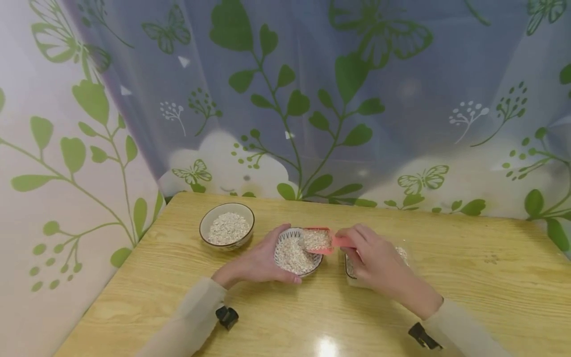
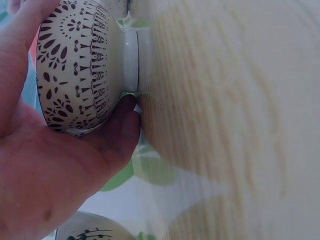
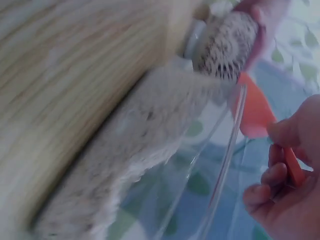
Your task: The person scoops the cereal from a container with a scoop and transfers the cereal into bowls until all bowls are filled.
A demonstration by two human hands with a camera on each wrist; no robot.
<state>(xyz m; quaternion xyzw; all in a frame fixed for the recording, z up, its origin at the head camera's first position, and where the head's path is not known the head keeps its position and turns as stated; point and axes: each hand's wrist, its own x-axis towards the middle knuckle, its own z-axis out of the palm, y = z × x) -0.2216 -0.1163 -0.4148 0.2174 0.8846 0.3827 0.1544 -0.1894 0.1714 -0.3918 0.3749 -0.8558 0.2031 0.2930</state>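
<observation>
My left hand holds a small bowl with a dark pattern from its left side, thumb at the near side and fingers round the far side. Oats fill much of this bowl. My right hand pinches the handle of a coral-red scoop. The scoop carries oats and its front end overlaps the bowl's right rim in the head view. Beneath the right hand stands a clear container of oats, partly hidden by that hand.
Another bowl, also with oats in it, stands at the back left of the wooden table. Behind the table hangs a leaf-and-butterfly printed cloth, and the left side is covered by a similar print.
</observation>
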